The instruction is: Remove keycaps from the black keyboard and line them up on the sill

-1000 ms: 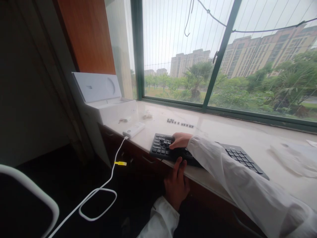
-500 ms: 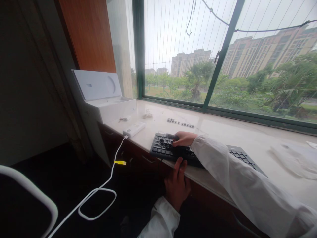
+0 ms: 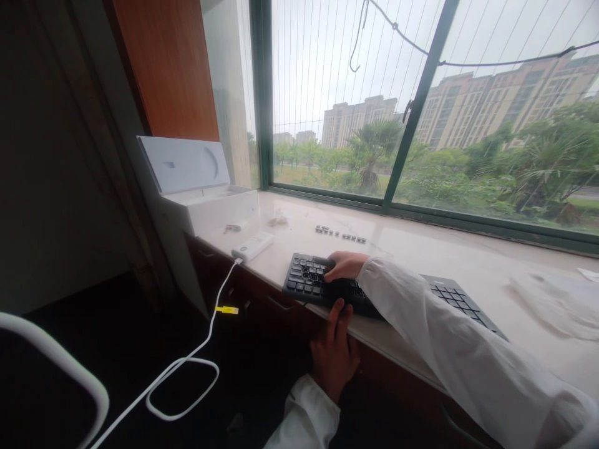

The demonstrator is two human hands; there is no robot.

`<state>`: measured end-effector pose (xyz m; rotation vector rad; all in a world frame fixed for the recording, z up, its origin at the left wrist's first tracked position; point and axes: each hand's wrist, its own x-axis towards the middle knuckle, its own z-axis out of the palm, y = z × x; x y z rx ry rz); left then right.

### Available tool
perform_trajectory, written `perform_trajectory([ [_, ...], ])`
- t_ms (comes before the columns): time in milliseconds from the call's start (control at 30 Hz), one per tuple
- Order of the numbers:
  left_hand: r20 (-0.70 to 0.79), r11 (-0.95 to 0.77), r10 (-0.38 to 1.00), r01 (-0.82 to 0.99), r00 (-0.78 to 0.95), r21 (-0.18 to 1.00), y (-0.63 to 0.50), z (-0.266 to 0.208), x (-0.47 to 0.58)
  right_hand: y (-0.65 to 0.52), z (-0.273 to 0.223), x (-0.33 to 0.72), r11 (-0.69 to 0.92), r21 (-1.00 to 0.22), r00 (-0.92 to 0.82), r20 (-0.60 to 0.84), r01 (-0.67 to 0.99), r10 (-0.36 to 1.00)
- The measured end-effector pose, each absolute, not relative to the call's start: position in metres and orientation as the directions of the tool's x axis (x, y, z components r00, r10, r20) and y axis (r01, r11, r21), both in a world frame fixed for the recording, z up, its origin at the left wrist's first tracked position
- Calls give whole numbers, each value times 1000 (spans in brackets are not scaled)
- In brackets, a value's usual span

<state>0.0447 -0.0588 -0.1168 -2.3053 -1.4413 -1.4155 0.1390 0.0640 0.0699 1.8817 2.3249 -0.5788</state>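
A black keyboard (image 3: pixel 306 282) lies along the front edge of the windowsill counter, with several of its keycaps off on the left part. Over those keys, my right hand (image 3: pixel 345 265) is closed around a dark stick-like tool (image 3: pixel 322 260) whose exact kind I cannot make out. My sleeve hides the keyboard's middle. From below the counter, my left hand (image 3: pixel 334 355) reaches up, and its stretched fingertips touch the keyboard's near edge. Behind the keyboard, several loose keycaps (image 3: pixel 340 234) sit in rows on the counter.
An open white box (image 3: pixel 219 209) stands at the counter's left end. Near it are a white power bank (image 3: pixel 253 247) with a white cable (image 3: pixel 208 330) hanging down and a small crumpled item (image 3: pixel 279 218). Clear plastic (image 3: pixel 552 305) lies at right. The window frame (image 3: pixel 327 194) borders the back.
The view has shifted very slightly. My right hand and the dark tool have moved only a little over the keys; my left hand stays at the keyboard's near edge.
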Motion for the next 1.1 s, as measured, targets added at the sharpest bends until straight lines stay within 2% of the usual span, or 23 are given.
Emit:
perform_trajectory([
  [367, 735, -548, 668, 745, 117, 380, -58, -118, 45, 59, 83, 136, 177, -200, -241, -363, 964, 900],
  [1100, 746, -564, 653, 742, 132, 363, -57, -118, 44, 56, 70, 127, 166, -154, -202, -258, 974, 945],
])
